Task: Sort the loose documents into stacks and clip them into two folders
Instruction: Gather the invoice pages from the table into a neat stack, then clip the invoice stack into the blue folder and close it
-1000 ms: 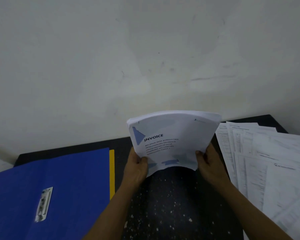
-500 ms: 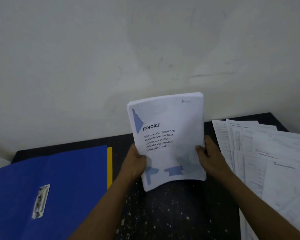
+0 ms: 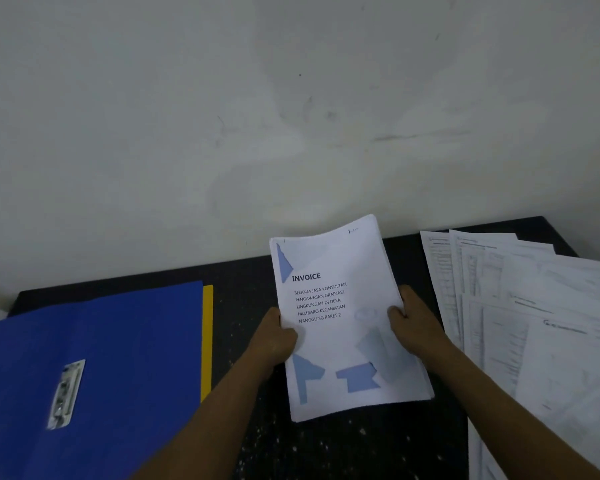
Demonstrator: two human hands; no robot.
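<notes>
We see an invoice stack (image 3: 340, 306) held between the two hands, its cover facing up and reading "INVOICE" above blue shapes. The left hand (image 3: 274, 337) grips its left edge, thumb curled over the cover, and the right hand (image 3: 414, 327) grips the right edge the same way. The stack sits over the middle of the tabletop (image 3: 343, 445), its far end bowed slightly upward. We cannot tell whether its near edge touches the surface.

The tabletop is black with pale specks and butts against a scuffed, off-white wall (image 3: 222, 116).

To the left lies a blue folder (image 3: 118, 358), with a metal clip (image 3: 66, 393) on its face. A yellow folder (image 3: 207, 341) shows as a strip from under its right edge. To the right, just beside the right hand, we see loose sheets (image 3: 534, 323) fanned out and overlapping, printed with tables too small to read. The dark strip between the folders and the sheets holds only the stack and both forearms.
</notes>
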